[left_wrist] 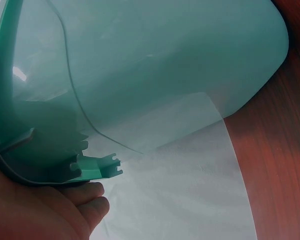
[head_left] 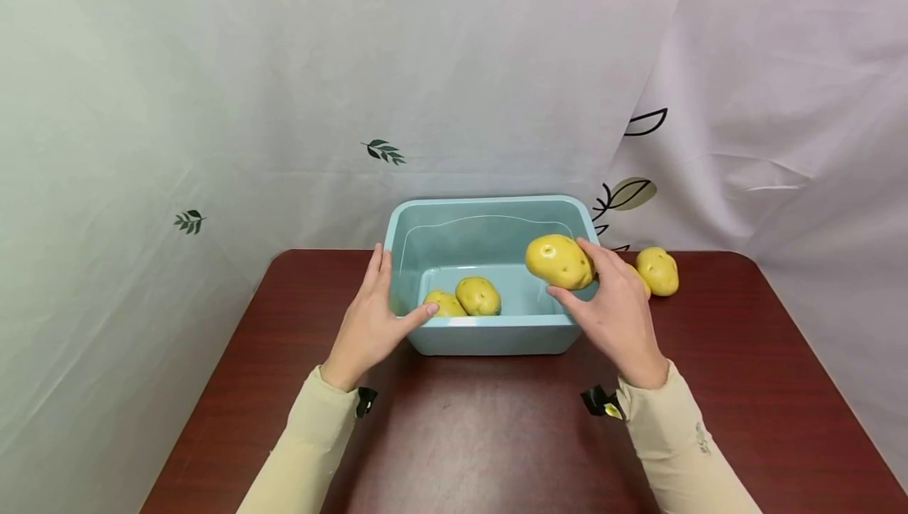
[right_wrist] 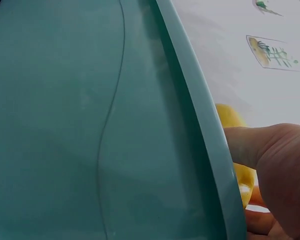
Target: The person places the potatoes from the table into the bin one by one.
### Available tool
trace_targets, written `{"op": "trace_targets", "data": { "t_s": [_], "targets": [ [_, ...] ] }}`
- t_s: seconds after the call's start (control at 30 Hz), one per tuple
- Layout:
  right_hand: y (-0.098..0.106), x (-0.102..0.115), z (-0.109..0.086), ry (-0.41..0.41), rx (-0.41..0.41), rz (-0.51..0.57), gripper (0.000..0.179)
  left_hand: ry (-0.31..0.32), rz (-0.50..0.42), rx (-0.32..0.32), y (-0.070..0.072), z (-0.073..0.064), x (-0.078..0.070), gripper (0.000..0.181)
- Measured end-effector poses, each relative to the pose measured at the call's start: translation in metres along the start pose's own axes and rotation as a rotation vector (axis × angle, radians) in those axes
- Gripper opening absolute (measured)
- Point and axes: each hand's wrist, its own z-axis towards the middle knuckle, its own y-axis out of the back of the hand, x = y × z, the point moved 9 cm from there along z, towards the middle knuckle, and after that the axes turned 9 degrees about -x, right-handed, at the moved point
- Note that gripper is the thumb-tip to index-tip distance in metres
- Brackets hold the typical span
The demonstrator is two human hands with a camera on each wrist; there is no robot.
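Note:
In the head view my right hand (head_left: pixel 615 309) pinches a yellow potato (head_left: pixel 559 262) between thumb and fingers, over the right side of a light blue plastic bin (head_left: pixel 496 337). The right wrist view shows part of that potato (right_wrist: pixel 246 180) behind the bin's rim (right_wrist: pixel 202 110). My left hand (head_left: pixel 372 321) holds the bin's front left corner, thumb over the front rim and fingers along the outer left side. Inside the bin, at the front left, lie two potatoes, one (head_left: pixel 478 296) beside the other (head_left: pixel 445 304), which the rim partly hides.
A potato (head_left: pixel 657 271) rests on the dark red-brown table (head_left: pixel 745 372) right of the bin. Another potato (head_left: pixel 641 281) there is mostly hidden behind my right hand. A pale printed cloth (head_left: pixel 482 88) hangs behind the table's back edge, close to the bin.

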Motion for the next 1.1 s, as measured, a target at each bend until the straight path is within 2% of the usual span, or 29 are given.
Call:
{"op": "trace_targets", "data": {
  "t_s": [0.73,1.1],
  "targets": [
    [-0.02,0.0,-0.004,-0.033,0.103,-0.045,0.076,-0.005,0.001,0.002,0.001,-0.001,-0.001,0.114],
    [-0.019,0.001,-0.004,-0.003,0.115,-0.037,0.073,0.005,-0.006,-0.001,-0.001,0.0,0.0,0.113]
  ]
}}
